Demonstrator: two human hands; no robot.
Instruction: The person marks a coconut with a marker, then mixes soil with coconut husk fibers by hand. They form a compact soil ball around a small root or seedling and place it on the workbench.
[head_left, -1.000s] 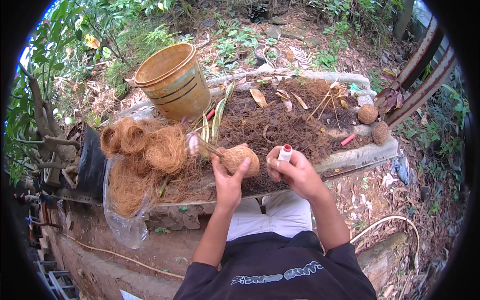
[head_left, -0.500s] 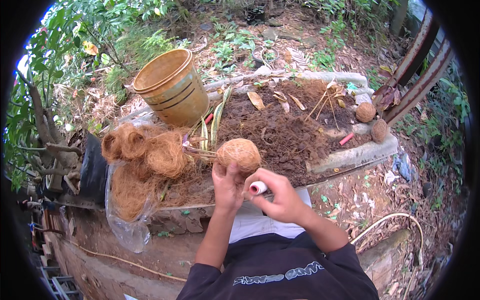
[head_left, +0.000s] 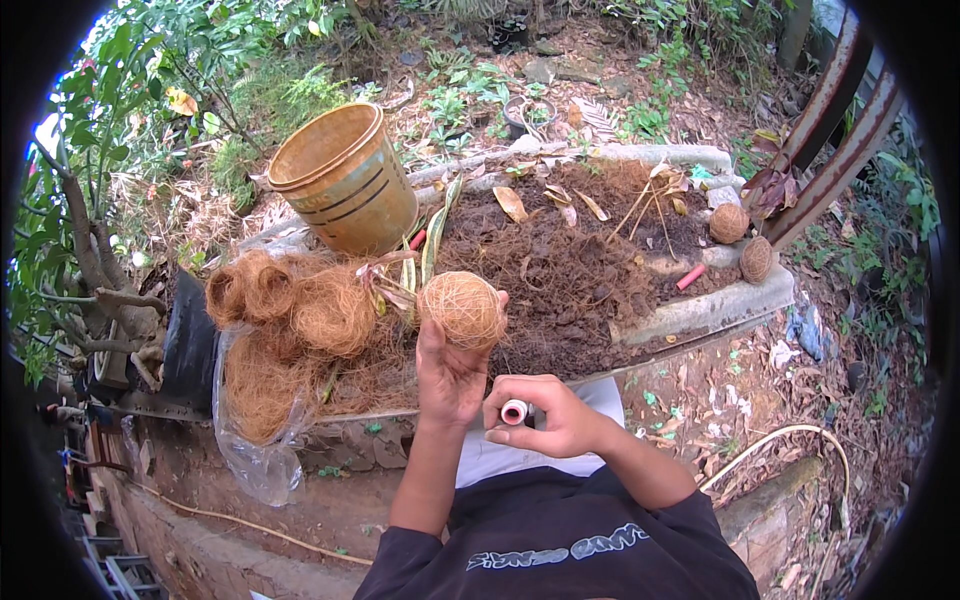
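Note:
My left hand (head_left: 450, 385) is closed around the underside of a coconut-fibre ball (head_left: 462, 308), which is criss-crossed with pale thread. A small plant (head_left: 390, 290) with purplish-green leaves points left from beside the ball; its base is hidden. In my right hand (head_left: 560, 418), just below and to the right, the fingers wrap a white spool of thread (head_left: 514, 412), its hollow pinkish end facing up. The thread between spool and ball is too fine to make out. Left of the ball lies a heap of loose coconut fibre (head_left: 335, 312), partly on a clear plastic bag (head_left: 255, 465).
A stained yellow bucket (head_left: 365, 205) stands behind the fibre. Dark soil (head_left: 560, 270) with dry leaves fills the bed ahead. Two fibre balls (head_left: 729, 223) and a red tube (head_left: 691, 277) lie at right, near rusty metal bars (head_left: 835, 160). A hose (head_left: 840, 470) curves at lower right.
The ball has turned in my left hand and shifted slightly left, and the plant's leaves have swung with it. My right hand has dropped a little with the spool, whose end now faces up more.

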